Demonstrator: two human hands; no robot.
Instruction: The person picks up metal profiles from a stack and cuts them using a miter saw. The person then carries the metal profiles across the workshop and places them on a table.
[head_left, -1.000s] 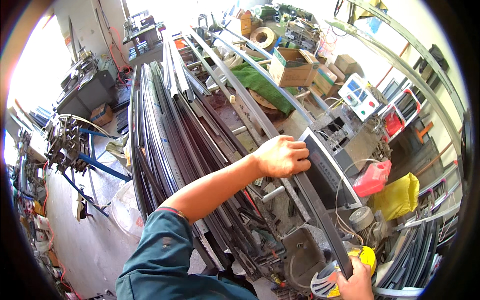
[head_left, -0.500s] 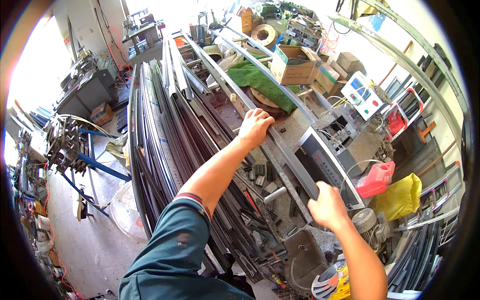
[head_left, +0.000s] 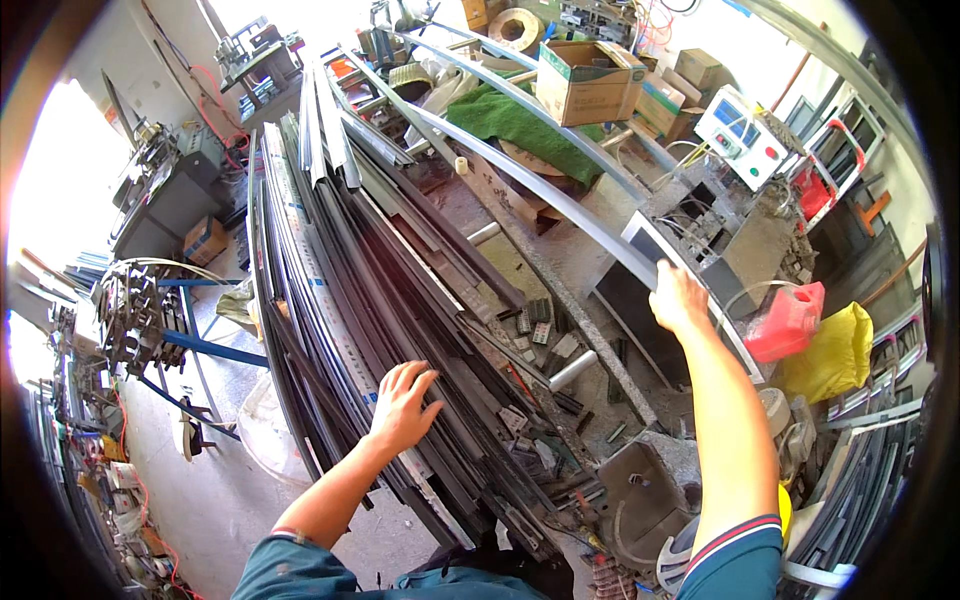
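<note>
Nearby, cardboard box (head_left: 588,80) sits open, contents hidden.

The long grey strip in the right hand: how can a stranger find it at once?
Start at the cardboard box on the green mat at the top. The grey strip runs from there down to the right hand, which grips its near end. Unlike the dark bars stacked under the left hand, it is pale, single and raised.

Open cardboard box (head_left: 585,80) at top, green cloth (head_left: 520,125) just below it. White control box (head_left: 745,135) at right. Red plastic canister (head_left: 790,320) touching yellow bag (head_left: 835,350). Blue metal frame (head_left: 205,345) on floor at left. Small metal brackets (head_left: 535,325) scattered mid-bench.
</note>
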